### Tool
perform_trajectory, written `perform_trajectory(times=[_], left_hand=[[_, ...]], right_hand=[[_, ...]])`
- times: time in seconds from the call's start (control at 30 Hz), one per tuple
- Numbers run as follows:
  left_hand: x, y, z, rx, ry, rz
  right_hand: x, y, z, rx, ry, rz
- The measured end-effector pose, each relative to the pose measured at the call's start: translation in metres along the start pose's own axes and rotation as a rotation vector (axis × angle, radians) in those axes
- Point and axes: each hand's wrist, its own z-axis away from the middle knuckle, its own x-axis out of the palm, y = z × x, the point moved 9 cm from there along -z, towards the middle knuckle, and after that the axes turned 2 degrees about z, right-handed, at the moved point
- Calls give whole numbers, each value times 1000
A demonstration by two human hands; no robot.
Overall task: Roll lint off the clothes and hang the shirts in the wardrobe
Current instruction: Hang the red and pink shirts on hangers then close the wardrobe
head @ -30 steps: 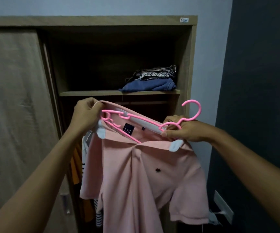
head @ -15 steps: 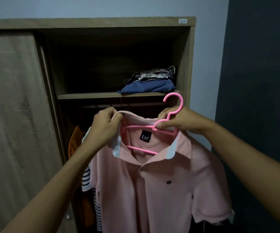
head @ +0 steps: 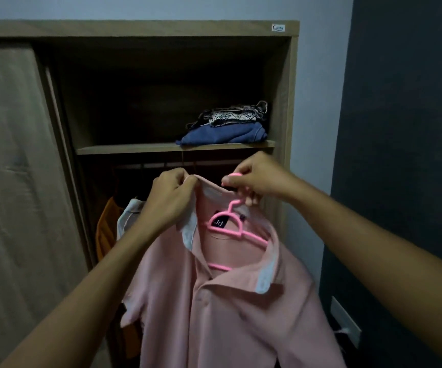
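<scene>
Both forearms reach forward from the bottom corners of the view, and between them hangs a pink polo shirt [head: 230, 309] with its front toward the camera. The shirt has a collar with pale tips and a buttoned opening at the neck. A pink plastic hanger [head: 237, 233] sits inside the neck opening; its right arm runs under the collar, and a lower bar shows just above the buttons. A dark label with light letters is visible inside the neck, partly behind the hanger.

The left hand [head: 170, 201] has its grip closed on the left side of the collar, with the fabric pinched between thumb and fingers at the top edge. The right hand [head: 258, 179] has its grip closed on the hook of the hanger; a bit of the pink hook shows above the fingers and the stem comes out below them. The two hands are near each other, at the same height, just under the shelf.

Behind the shirt stands a wooden wardrobe [head: 288, 83] with its right half open. A sliding door [head: 15, 168] covers the left half. In the lower part, to the left of the pink shirt, other clothes hang: an orange garment [head: 105, 229] and a light collar beside it. Above them is a shelf [head: 124, 149], and on its right end lies a folded blue garment [head: 225, 134] with a black and white patterned cloth [head: 234, 115] on top. To the right of the wardrobe is a pale wall, then a dark wall with a white socket [head: 346, 320] low down.
</scene>
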Motion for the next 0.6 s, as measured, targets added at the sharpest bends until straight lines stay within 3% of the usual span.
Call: perform_trajectory(times=[0.13, 0.23, 0.4, 0.5, 0.6], left_hand=[[6, -1, 3, -6, -23, 10], [5, -2, 3, -2, -63, -30], [28, -15, 20, -129, -467, -168], [7, -1, 8, 20, -259, -323], [-9, 10, 3, 176, -14, -350]], right_hand=[[-21, 4, -13, -39, 195, -48], [-17, 5, -20, -59, 166, -6], [-24, -10, -24, -156, 237, -64], [-18, -19, -22, -185, 175, -11], [-24, -36, -15, -269, 236, -53]])
